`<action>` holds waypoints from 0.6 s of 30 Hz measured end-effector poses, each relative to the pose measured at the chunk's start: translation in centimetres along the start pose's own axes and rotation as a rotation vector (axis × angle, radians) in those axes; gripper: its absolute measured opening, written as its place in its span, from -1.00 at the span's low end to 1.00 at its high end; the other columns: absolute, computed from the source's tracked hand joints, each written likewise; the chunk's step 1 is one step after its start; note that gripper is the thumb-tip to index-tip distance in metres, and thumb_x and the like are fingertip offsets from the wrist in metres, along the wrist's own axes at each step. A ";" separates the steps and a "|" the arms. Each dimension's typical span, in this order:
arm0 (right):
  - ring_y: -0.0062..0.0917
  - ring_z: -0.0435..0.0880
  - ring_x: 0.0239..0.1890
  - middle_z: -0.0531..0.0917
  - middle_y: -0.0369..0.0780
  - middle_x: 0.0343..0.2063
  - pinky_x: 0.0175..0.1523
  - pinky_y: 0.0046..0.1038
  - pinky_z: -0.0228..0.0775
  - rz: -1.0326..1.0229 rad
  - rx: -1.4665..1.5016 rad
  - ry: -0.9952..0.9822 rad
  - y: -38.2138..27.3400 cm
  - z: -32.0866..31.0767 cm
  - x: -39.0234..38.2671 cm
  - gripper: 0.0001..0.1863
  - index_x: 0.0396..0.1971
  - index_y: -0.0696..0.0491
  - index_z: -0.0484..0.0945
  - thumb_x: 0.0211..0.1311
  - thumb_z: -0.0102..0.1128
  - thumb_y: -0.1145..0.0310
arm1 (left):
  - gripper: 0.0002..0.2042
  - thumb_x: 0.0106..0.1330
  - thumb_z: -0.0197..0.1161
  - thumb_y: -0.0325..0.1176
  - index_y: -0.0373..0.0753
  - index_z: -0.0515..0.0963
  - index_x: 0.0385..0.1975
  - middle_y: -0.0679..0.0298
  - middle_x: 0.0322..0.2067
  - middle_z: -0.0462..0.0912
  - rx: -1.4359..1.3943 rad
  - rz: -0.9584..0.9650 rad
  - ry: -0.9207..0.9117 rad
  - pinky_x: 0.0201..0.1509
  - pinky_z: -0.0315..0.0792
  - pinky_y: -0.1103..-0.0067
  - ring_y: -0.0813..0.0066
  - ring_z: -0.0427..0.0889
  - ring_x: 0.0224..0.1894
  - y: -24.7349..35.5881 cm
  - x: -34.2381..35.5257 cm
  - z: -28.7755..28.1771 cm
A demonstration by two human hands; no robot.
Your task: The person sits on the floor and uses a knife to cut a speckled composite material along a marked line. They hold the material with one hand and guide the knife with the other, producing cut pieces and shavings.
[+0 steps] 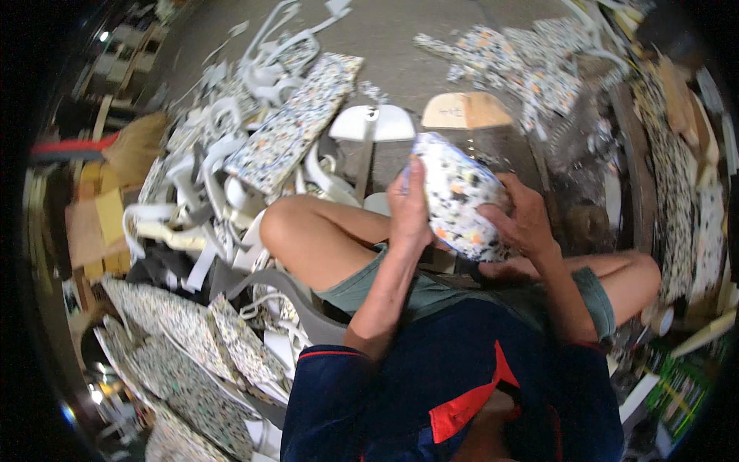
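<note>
Two hands, left hand (409, 212) and right hand (520, 219), clasp one speckled foam piece (459, 196).

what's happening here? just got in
A seated person holds a speckled foam pad over their lap with both bare hands: the left hand lies flat along its left edge, the right hand grips its right side. More speckled foam panels and white strip offcuts are piled on the floor at the person's left and ahead.
</note>
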State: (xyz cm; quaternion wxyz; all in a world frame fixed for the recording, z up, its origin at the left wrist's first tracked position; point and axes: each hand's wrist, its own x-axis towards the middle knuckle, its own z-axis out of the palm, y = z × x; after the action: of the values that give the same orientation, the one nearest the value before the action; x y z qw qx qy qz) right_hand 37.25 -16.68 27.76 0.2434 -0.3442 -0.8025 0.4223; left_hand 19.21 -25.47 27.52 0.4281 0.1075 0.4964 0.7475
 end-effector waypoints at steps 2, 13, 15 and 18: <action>-0.41 0.72 -0.36 0.72 -0.08 -0.38 -0.23 -0.37 0.51 0.096 0.047 -0.014 -0.1 0.2 -0.5 -0.58 -0.10 0.15 0.57 0.25 0.38 0.13 | -0.58 0.53 0.16 -0.04 -0.37 0.64 -0.12 0.28 -0.30 0.72 0.104 0.044 -0.008 -0.27 0.53 0.62 0.65 0.63 -0.34 0.3 -0.5 0.4; -0.06 0.69 -0.29 0.68 0.12 -0.34 -0.10 -0.16 0.47 0.328 -0.255 0.119 3.0 -2.2 2.8 -0.50 -0.19 0.22 0.61 0.36 0.23 -0.02 | -0.66 0.58 0.05 -0.20 -0.40 0.50 0.05 0.05 -0.09 0.67 0.447 0.913 0.525 0.01 0.58 0.44 0.31 0.68 -0.07 18.8 -6.6 -9.7; 0.00 0.67 -0.23 0.67 0.14 -0.31 -0.06 -0.15 0.47 0.427 -0.185 0.048 5.6 -1.9 2.7 -0.48 -0.17 0.22 0.62 0.37 0.20 -0.04 | -0.65 0.59 0.06 -0.17 -0.38 0.48 0.06 0.08 -0.09 0.67 0.416 0.806 0.513 -0.02 0.58 0.46 0.34 0.69 -0.07 19.1 -5.0 -12.6; 0.03 0.65 -0.19 0.64 0.17 -0.29 -0.02 -0.12 0.44 0.421 -0.171 -0.079 10.7 1.3 1.2 -0.44 -0.17 0.22 0.63 0.43 0.06 -0.08 | -0.67 0.53 0.18 -0.18 -0.34 0.49 0.02 0.15 -0.12 0.68 0.570 0.374 0.535 -0.05 0.56 0.49 0.41 0.68 -0.09 14.8 -1.3 -16.9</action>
State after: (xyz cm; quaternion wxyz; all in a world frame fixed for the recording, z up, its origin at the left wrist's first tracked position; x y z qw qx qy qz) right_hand 39.33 -12.05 18.14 0.0883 -0.5066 -0.7547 0.4073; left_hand 2.22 -39.46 32.05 0.0950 0.1121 0.7485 0.6466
